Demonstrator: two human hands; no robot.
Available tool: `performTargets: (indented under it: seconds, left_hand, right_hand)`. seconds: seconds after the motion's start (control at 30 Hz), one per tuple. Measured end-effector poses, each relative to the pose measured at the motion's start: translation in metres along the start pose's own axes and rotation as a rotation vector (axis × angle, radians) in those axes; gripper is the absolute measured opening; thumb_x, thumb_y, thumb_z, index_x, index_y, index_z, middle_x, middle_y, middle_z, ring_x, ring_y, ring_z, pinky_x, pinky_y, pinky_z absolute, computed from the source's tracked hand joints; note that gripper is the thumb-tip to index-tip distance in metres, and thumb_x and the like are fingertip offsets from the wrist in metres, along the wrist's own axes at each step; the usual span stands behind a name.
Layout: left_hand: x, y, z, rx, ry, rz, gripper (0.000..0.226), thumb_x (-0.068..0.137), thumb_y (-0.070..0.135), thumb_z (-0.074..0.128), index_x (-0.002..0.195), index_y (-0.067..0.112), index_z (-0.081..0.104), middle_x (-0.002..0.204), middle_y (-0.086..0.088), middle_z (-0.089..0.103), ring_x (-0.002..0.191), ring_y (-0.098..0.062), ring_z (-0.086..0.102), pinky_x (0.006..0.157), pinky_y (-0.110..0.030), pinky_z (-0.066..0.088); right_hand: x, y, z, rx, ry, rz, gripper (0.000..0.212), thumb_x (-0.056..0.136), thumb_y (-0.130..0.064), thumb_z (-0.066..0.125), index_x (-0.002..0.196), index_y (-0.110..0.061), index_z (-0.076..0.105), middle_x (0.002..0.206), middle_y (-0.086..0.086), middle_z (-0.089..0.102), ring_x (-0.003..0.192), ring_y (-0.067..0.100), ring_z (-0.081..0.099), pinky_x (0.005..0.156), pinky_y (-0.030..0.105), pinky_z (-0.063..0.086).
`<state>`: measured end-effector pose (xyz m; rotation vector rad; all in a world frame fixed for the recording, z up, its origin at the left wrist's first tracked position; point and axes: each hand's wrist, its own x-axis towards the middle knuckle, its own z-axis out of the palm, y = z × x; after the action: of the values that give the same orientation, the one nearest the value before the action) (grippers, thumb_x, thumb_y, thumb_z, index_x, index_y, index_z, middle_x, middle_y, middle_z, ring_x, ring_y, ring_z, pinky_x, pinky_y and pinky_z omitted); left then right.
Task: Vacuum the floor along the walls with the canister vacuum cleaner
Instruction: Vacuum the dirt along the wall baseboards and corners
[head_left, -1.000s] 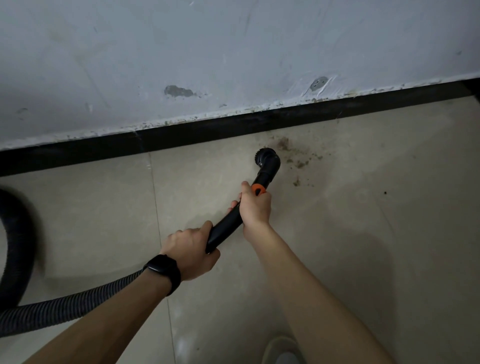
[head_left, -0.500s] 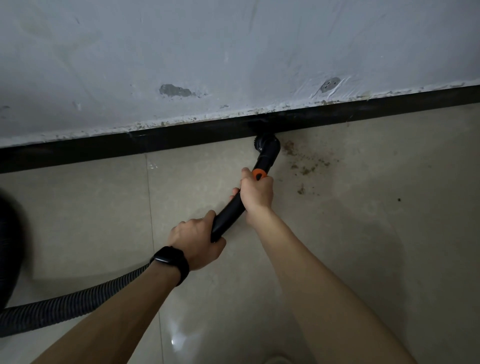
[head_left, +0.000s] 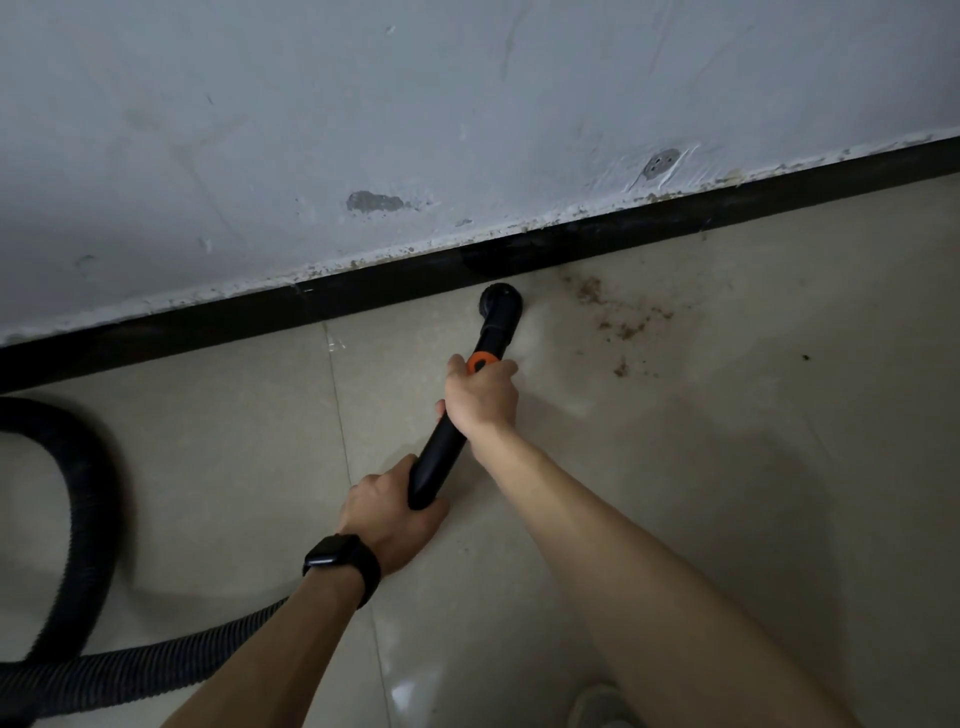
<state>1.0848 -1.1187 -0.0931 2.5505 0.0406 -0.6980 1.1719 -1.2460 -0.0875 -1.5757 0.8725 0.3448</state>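
Both my hands are on the vacuum's black wand (head_left: 441, 457). My left hand (head_left: 387, 519) grips its lower end, fingers curled round the tube where the ribbed hose (head_left: 130, 670) joins, with a black smartwatch (head_left: 340, 558) on that wrist. My right hand (head_left: 483, 397) holds the wand higher up, fingers wrapped round it just below the orange collar (head_left: 480, 360). The wand slants up toward the far edge of the floor (head_left: 727, 467), and its round brush nozzle (head_left: 500, 301) sits on the beige tile just beside the black skirting board (head_left: 208, 325); I cannot tell whether it touches the board. A scatter of brown dirt (head_left: 618, 317) lies on the tile near the nozzle, to its right. The hose runs off to the left edge and loops back up along the floor there. Above the skirting, the grey wall (head_left: 467, 104) is scuffed and chipped.
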Motion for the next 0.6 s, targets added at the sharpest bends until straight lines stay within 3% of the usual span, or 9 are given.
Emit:
performTargets:
  seconds: [0.13, 0.23, 0.37, 0.5, 0.6]
  left_hand:
    - [-0.028, -0.02, 0.002, 0.034, -0.102, 0.053, 0.02, 0.081, 0.037, 0.064, 0.096, 0.028, 0.053, 0.071, 0.004, 0.06, 0.063, -0.015, 0.059, 0.057, -0.029, 0.049]
    - [-0.044, -0.027, 0.009, 0.111, -0.191, 0.13, 0.026, 0.07, 0.048, 0.053, 0.089, 0.031, 0.048, 0.067, 0.003, 0.06, 0.059, -0.016, 0.059, 0.058, -0.034, 0.053]
    - [-0.056, -0.018, 0.022, 0.22, -0.308, 0.257, 0.024, 0.072, 0.049, 0.052, 0.086, 0.034, 0.04, 0.066, 0.006, 0.057, 0.06, -0.016, 0.057, 0.061, -0.031, 0.051]
    - [-0.056, 0.014, 0.033, 0.325, -0.351, 0.41, 0.024, 0.076, 0.048, 0.053, 0.09, 0.033, 0.04, 0.069, 0.008, 0.053, 0.063, -0.019, 0.055, 0.064, -0.03, 0.049]
    - [-0.054, 0.045, 0.042, 0.366, -0.348, 0.487, 0.025, 0.08, 0.046, 0.055, 0.093, 0.03, 0.042, 0.067, 0.008, 0.049, 0.063, -0.022, 0.051, 0.061, -0.029, 0.04]
  right_hand:
    - [-0.035, 0.026, -0.01, 0.052, 0.0, 0.044, 0.041, 0.104, -0.038, 0.058, 0.125, -0.012, 0.035, 0.091, 0.005, 0.069, 0.06, 0.011, 0.07, 0.057, 0.024, 0.057]
    - [-0.058, 0.051, -0.027, 0.15, 0.051, 0.087, 0.04, 0.102, -0.034, 0.061, 0.124, -0.012, 0.035, 0.087, 0.003, 0.068, 0.065, 0.015, 0.073, 0.064, 0.03, 0.061]
    - [-0.083, 0.08, -0.06, 0.281, 0.153, 0.13, 0.041, 0.102, -0.032, 0.063, 0.125, -0.014, 0.034, 0.09, 0.003, 0.066, 0.072, 0.018, 0.074, 0.065, 0.029, 0.06]
    - [-0.09, 0.1, -0.1, 0.416, 0.272, 0.133, 0.044, 0.102, -0.03, 0.063, 0.131, -0.01, 0.036, 0.092, 0.006, 0.065, 0.061, 0.011, 0.07, 0.064, 0.031, 0.057]
    - [-0.079, 0.108, -0.129, 0.414, 0.354, 0.12, 0.046, 0.101, -0.032, 0.064, 0.132, -0.006, 0.042, 0.074, 0.001, 0.068, 0.056, 0.013, 0.068, 0.073, 0.042, 0.062]
